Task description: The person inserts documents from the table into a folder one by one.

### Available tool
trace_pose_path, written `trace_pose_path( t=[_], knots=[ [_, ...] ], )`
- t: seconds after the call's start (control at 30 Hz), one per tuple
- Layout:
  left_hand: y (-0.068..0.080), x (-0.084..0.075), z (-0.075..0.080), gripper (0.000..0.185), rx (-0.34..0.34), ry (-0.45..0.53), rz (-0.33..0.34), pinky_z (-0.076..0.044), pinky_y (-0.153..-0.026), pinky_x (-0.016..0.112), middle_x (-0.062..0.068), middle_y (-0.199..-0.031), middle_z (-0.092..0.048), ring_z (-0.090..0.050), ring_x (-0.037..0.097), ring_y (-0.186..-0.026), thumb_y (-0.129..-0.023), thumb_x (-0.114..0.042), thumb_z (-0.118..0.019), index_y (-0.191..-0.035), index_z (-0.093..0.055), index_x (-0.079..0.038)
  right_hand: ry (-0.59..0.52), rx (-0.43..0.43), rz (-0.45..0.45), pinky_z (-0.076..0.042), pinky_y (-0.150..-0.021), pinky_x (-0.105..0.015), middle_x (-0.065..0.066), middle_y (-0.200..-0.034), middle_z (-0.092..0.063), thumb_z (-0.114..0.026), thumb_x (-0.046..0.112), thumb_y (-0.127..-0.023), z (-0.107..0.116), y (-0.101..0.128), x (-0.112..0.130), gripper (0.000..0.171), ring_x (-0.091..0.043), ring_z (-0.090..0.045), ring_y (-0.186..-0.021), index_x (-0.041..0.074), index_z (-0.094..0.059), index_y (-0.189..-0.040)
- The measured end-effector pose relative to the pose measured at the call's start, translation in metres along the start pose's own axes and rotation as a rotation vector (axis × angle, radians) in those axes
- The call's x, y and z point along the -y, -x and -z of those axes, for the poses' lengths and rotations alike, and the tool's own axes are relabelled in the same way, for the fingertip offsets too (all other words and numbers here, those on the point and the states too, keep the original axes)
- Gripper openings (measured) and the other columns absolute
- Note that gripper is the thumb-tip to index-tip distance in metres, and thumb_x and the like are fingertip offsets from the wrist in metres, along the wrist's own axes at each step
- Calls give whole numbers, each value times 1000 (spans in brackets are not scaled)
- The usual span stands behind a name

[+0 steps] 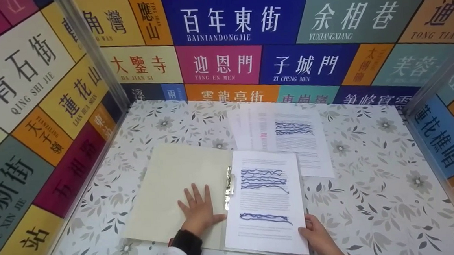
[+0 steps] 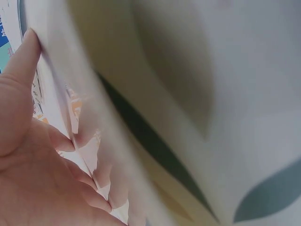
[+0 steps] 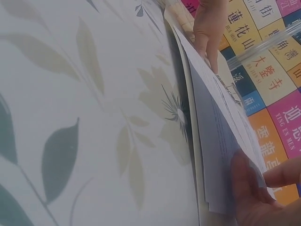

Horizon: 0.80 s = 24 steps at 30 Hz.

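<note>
Cream stiff rectangular folder (image 1: 163, 186) laid out flat, approx mid-width on the white floral-print surface (image 1: 373, 197), well fwd of its back edge; surface's front edge out of view. Silver metal clip (image 1: 228, 190) at the folder's spine. White printed paper sheets w/ blue-purple scribbled lines (image 1: 263, 202) on the folder's R half, L edge right by the clip. Can't tell if the clip actually has them.

L hand (image 1: 197, 212): fingers spread wide, on the inside of the L cover, thumb pointing at the spine. R hand (image 1: 315, 232): narrow, pinching the sheets near their lower R corner; R wrist cam shows >1 layer there, edges not flush.

Loose white printed sheets, fanned (image 1: 315, 153), lie behind, btwn folder and the surface's back edge, R of center. Bound-side stack's upper R corner overlaps them in head view.

Risks, my read:
- If clip isn't gripping, a pull from the R hand could drag sheets off sq or out of the folder.
- Uneven pinch: layers could slip vs each other, corner could crease.
- L hand pushing sideways instead of down → folder could skid, sheets shift w/ it.
- Folder sliding back could nudge the fanned sheets, maybe mix the two lots.
</note>
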<state>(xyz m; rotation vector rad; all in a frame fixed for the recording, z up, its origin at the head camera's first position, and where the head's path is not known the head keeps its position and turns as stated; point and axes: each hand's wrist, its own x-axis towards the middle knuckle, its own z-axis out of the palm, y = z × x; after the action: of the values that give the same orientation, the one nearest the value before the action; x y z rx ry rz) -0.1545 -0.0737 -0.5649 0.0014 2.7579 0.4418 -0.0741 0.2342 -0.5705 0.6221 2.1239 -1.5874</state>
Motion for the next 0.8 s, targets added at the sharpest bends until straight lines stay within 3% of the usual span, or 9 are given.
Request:
trace_pose_path(
  t=[0.27,0.5,0.7,0.8],
  knots=[
    [1,-1,1,116,-13,-15,-6,-1,-109,74,30,-158,3,5,53,-144,-69,-61,-75,-155,-18,-9,30,-11,-8,-29,-113,-54,-33,-151,-24,-44,9,-96,0,2,3,63,-47,-26,-140,-8,-14,-149],
    [3,-2,2,114,-9,-13,-1,-3,-110,74,31,-158,0,3,54,-144,-69,-60,-76,-155,-20,-8,68,-44,-9,-31,-111,-57,-31,-147,-29,-45,14,-96,1,9,7,64,-48,-33,-135,-4,-17,-150],
    [3,-2,2,114,-4,-8,-1,-1,-109,74,31,-158,2,4,53,-144,-70,-60,-75,-155,-19,-8,49,-57,34,-37,-109,-53,-31,-150,-25,-44,13,-98,5,12,9,61,-48,-31,-137,-6,-17,-150],
    [2,-2,1,115,1,-7,1,0,-109,74,31,-158,4,5,53,-143,-69,-60,-75,-155,-18,-9,41,-56,52,-34,-111,-54,-31,-151,-22,-44,13,-99,8,13,10,61,-49,-27,-139,-5,-17,-150]
  ],
)
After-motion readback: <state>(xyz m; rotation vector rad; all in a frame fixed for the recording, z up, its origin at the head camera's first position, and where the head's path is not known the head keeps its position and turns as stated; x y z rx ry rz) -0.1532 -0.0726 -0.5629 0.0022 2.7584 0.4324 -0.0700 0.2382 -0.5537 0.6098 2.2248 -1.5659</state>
